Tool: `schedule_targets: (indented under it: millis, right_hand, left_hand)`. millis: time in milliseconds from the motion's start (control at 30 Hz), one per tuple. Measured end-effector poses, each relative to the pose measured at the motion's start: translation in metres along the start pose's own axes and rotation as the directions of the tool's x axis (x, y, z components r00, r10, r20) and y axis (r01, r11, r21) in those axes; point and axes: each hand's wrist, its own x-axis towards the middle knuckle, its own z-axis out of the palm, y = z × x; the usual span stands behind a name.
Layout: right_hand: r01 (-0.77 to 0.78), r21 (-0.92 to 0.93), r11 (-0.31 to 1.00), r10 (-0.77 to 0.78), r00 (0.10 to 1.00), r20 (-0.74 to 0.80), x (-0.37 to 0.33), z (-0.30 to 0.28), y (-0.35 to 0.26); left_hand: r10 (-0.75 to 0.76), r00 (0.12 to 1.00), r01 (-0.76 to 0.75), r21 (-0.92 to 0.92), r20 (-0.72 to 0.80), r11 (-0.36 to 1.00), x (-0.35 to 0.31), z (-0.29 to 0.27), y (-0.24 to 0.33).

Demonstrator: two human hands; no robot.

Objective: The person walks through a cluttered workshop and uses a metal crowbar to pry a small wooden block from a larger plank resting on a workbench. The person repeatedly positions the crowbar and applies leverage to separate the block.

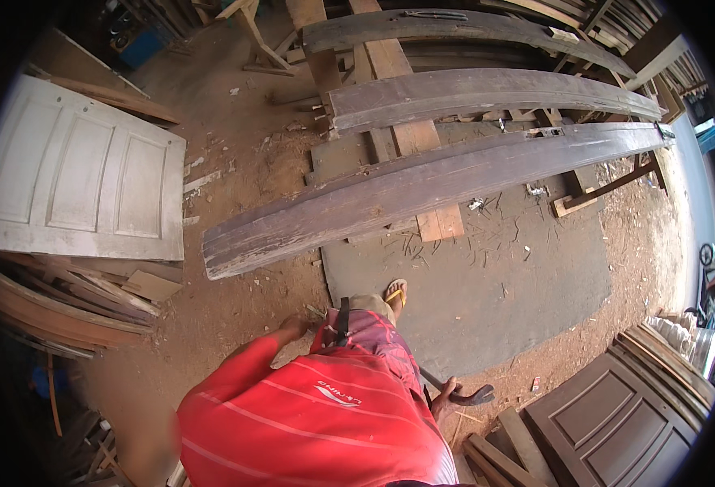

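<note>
My right hand (447, 399) hangs low beside my right hip, wrapped round a dark hand tool (479, 396) with a curved end. Its shaft runs back toward my shorts, and I cannot make out its exact kind. At my left hip, my left hand (295, 325) is close to the shorts, its fingers mostly hidden. Before me a long, weathered wooden frame beam (382, 199) lies across supporting planks, apart from both hands. Behind it are a second beam (487, 96) and a third (455, 28), with a dark tool (432, 15) on top.
A whitish panelled door (81, 174) leans at left above stacked boards (65, 304). A brown panelled door (617, 418) and loose lumber (520, 446) lie at lower right. Wood scraps litter the grey slab (487, 300) underfoot. A wooden trestle (256, 40) stands at the back.
</note>
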Motion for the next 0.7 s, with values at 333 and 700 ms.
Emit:
schedule_targets:
  millis: [333,700]
  right_hand:
    - [-0.129,0.035,0.991,0.126,0.989,0.073,-0.123,0.028,0.028]
    - [0.128,-0.057,0.99,-0.139,0.943,-0.302,-0.295,0.079,-0.077]
  left_hand:
    - [0.106,0.992,-0.117,-0.188,-0.066,0.975,-0.072,-0.065,-0.115]
    - [-0.018,0.989,-0.013,-0.211,-0.145,0.977,0.005,-0.186,-0.293]
